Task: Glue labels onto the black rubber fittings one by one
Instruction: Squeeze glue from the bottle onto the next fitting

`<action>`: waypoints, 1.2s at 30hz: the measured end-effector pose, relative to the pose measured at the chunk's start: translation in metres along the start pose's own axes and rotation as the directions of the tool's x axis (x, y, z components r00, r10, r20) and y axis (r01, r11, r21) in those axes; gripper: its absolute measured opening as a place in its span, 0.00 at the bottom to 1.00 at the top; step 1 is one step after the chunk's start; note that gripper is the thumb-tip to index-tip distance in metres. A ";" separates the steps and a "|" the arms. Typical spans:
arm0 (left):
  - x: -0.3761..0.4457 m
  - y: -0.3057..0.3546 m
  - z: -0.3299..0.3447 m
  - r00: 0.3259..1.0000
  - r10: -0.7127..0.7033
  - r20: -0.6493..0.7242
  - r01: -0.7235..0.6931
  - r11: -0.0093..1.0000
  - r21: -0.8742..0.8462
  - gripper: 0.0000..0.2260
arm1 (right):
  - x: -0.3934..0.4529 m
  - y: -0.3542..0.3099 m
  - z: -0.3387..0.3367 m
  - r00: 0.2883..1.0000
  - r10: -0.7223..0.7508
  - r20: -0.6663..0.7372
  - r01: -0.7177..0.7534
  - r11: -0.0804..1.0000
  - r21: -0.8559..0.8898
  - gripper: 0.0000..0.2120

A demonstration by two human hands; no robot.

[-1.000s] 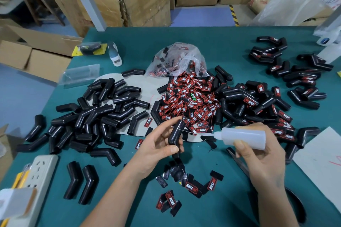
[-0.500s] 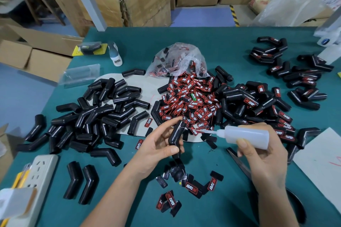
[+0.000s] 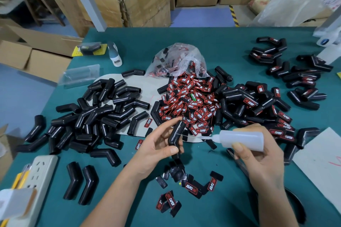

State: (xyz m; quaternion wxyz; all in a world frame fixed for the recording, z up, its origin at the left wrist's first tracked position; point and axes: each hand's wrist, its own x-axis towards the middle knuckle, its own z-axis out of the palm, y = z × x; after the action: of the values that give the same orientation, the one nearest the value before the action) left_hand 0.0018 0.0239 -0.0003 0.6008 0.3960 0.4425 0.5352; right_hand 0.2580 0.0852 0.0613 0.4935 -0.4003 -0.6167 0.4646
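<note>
Left hand (image 3: 156, 145) gripping bent black fitting (image 3: 176, 132) upright, just front of label pile (image 3: 190, 101). Right hand (image 3: 258, 155) curled round glue bottle (image 3: 241, 139), nozzle toward fitting. Fitting likely light, rubbery, slightly squashy; best held at elbow, leaving flat face clear.

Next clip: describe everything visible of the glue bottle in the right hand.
The glue bottle is a small squeeze bottle of translucent white plastic, seemingly soft, with a cylindrical body tapering to a cone and a thin nozzle. It lies almost horizontal above the table, nozzle pointing left toward the black fitting held by the left hand, its tip close to it; contact cannot be judged. The right hand grips the body, thumb on the near side, fingers curled over the top. No label or cap shows.
</note>
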 end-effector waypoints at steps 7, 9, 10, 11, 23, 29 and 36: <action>0.001 0.000 -0.002 1.000 0.007 0.003 -0.007 1.000 0.008 0.35 | 0.001 0.002 -0.001 1.000 -0.008 -0.018 0.008 1.000 -0.019 0.05; 0.001 -0.001 -0.002 1.000 0.006 0.004 -0.006 1.000 0.008 0.35 | 0.001 0.001 0.000 1.000 -0.014 0.001 0.014 1.000 -0.022 0.05; 0.001 -0.001 -0.002 1.000 0.007 0.005 -0.007 1.000 0.009 0.35 | 0.001 0.001 0.000 1.000 -0.014 0.002 0.014 1.000 -0.020 0.06; 0.001 -0.001 -0.002 1.000 0.008 0.005 -0.008 1.000 0.009 0.34 | 0.001 0.001 0.001 1.000 -0.012 -0.003 0.012 1.000 -0.015 0.06; 0.001 0.000 -0.003 1.000 0.005 0.008 -0.005 1.000 0.005 0.34 | 0.001 0.001 0.000 1.000 0.011 0.000 -0.011 1.000 -0.004 0.06; 0.001 0.000 -0.002 1.000 0.010 0.010 -0.010 1.000 -0.004 0.34 | 0.000 0.000 0.001 1.000 0.020 0.019 -0.020 1.000 0.007 0.06; 0.000 0.001 -0.001 1.000 0.007 0.006 -0.007 1.000 -0.001 0.34 | 0.001 -0.001 0.000 1.000 0.018 0.022 -0.018 1.000 0.007 0.06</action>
State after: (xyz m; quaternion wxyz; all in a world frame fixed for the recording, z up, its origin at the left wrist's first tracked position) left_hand 0.0000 0.0241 0.0005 0.6005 0.3990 0.4389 0.5363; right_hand 0.2574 0.0854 0.0621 0.4838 -0.3989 -0.6167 0.4759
